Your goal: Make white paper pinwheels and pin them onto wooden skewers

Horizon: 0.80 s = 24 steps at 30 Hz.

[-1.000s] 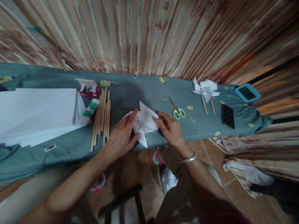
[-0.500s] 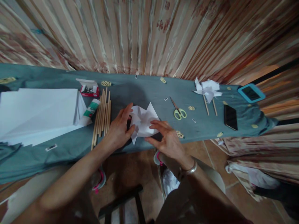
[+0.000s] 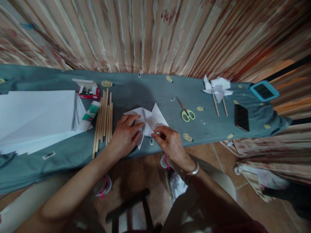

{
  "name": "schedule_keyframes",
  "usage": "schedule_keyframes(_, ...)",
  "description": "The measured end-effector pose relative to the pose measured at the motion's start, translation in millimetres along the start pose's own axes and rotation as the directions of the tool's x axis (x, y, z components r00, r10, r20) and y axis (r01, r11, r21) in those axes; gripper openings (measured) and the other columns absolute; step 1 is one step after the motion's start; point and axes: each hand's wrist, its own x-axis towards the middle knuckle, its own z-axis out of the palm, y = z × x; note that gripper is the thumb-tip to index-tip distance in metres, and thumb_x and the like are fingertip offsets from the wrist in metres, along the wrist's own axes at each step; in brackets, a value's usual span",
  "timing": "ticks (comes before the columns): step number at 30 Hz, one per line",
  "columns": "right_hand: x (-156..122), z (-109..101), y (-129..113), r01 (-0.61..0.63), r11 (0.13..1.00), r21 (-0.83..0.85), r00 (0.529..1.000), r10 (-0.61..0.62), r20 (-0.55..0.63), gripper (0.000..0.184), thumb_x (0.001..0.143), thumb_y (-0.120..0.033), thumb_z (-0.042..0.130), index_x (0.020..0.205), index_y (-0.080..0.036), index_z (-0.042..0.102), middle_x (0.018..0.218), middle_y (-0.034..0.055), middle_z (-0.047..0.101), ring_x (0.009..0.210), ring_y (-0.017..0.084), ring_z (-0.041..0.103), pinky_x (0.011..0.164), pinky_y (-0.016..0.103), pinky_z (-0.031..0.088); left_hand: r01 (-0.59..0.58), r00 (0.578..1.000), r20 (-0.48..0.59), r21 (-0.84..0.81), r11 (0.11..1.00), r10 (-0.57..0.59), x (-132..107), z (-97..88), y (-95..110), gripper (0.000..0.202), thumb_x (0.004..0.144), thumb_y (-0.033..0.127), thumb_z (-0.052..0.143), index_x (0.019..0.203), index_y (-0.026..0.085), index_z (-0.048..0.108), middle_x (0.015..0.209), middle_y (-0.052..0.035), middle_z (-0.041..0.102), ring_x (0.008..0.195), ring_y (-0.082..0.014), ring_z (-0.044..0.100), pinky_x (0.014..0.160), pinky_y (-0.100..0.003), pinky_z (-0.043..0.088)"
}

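A white paper pinwheel [image 3: 155,118] with folded blades lies on the table near its front edge, between my two hands. My left hand [image 3: 126,134] rests over its left side, fingers spread apart and bearing down on the paper near the middle. At the lower right edge, my right hand [image 3: 171,140] pinches the paper between thumb and fingers. Part of the left blade is hidden beneath my left fingers. A finished-looking pinwheel [image 3: 220,90] lies at the back right, over two wooden sticks [image 3: 215,105].
Wooden sticks [image 3: 104,121] lie left of my hands, beside a glue stick [image 3: 89,115], an open red box [image 3: 89,92] of small metal pieces and a paper stack [image 3: 39,119]. Rightward are scissors [image 3: 187,115], a phone [image 3: 241,118] and a blue-framed device [image 3: 264,91]. A blue-green cloth [image 3: 150,87] covers the table.
My left hand has moved over the pinwheel's left side and pressed onto it. The fingers of my right hand have closed into a pinch on the paper's edge.
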Motion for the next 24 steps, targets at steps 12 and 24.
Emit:
schedule_keyframes(12, -4.7, 1.9, 1.5, 0.030, 0.999, -0.028, 1.000, -0.030, -0.009, 0.013, 0.088, -0.022, 0.060, 0.098, -0.020, 0.068, 0.084, 0.0049, 0.075, 0.081, 0.020, 0.071, 0.077, 0.030, 0.054, -0.045, 0.999, 0.012, 0.044, 0.998, 0.045, 4.9, 5.4, 7.0, 0.029, 0.090, 0.017, 0.046, 0.108, 0.017, 0.069, 0.115, -0.0099, 0.070, 0.114, -0.0311, 0.052, 0.095, -0.053, 0.038)
schedule_keyframes(24, -4.4, -0.5, -1.2, 0.163, 0.984, -0.074, 0.986, -0.158, 0.058, 0.020, 0.094, -0.019, 0.050, 0.094, -0.020, 0.070, 0.094, 0.0065, 0.074, 0.090, 0.020, 0.069, 0.085, 0.033, 0.054, -0.022, 1.000, 0.020, 0.046, 0.999, 0.021, 6.2, 7.1, 8.5, 0.030, 0.091, 0.020, 0.046, 0.108, 0.020, 0.071, 0.115, -0.0101, 0.070, 0.115, -0.0325, 0.052, 0.097, -0.057, 0.033)
